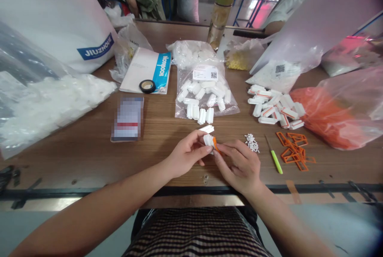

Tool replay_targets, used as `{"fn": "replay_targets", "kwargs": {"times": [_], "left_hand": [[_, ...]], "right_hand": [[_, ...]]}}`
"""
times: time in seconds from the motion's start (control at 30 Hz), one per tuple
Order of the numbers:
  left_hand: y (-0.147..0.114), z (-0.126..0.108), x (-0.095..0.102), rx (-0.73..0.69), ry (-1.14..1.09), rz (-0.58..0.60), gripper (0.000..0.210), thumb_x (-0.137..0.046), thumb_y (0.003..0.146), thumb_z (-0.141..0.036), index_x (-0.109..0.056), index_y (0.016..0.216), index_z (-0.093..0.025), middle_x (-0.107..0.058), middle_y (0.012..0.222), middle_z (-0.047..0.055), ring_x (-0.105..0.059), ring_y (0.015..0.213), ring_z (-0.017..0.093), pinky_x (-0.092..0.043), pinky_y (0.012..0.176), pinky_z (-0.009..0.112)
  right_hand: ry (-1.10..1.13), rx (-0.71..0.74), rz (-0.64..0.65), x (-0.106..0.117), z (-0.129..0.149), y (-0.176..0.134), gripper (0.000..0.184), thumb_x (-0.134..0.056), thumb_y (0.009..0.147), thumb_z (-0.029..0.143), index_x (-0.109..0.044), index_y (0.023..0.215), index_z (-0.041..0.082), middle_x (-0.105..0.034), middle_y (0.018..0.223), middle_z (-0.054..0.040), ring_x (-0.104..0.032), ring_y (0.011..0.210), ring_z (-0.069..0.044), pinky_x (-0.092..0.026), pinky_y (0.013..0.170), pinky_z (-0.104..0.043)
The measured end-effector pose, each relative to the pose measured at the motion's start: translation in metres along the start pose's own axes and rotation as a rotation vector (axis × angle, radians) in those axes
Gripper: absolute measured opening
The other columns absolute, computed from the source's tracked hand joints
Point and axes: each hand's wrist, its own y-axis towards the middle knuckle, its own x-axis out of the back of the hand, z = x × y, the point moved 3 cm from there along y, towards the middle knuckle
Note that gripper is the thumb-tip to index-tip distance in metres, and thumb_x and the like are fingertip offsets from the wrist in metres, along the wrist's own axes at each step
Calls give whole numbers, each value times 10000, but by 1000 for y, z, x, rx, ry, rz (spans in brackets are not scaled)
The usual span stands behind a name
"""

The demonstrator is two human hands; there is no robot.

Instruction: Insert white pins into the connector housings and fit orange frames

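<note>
My left hand (189,152) pinches a small white plastic housing (208,140) above the near part of the table. At its right side my right hand (239,162) closes its thumb and fingers on an orange plastic frame (215,144), which touches the housing. Just beyond lies a loose white housing (207,129), with several more standing by a clear bag (206,77) of the same parts. To the right are tiny white pins (251,143), a pick with a yellow-green handle (276,162) and loose orange frames (296,149).
White housings with orange strips (273,107) are heaped at right, by a bag of orange parts (329,117). A notebook (131,71) with black tape (147,86) and a blurred phone-like object (128,119) lie left. A bottle (220,20) stands behind. Large bags flank the table.
</note>
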Motion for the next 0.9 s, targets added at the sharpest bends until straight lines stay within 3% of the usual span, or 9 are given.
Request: {"fn": "replay_targets", "kwargs": {"times": [0.5,0.9], "left_hand": [[-2,1,-2,-6,39,40,284,-651,910,-330,-544,1146,-214,-592,1038,47,-591,851,146,-536,585,210],[-2,1,-2,-1,48,39,292,-655,903,-345,-545,1140,-214,-591,1011,48,-595,843,154,-535,588,221]], "right_hand": [[72,-84,-5,2,2,4,278,-717,772,69,-671,1002,218,-694,862,-17,-633,721,-135,-553,641,-298],[35,-53,-42,2,3,2,280,-688,791,66,-695,1019,229,-713,890,-32,-661,724,-143,-569,610,-294]]}}
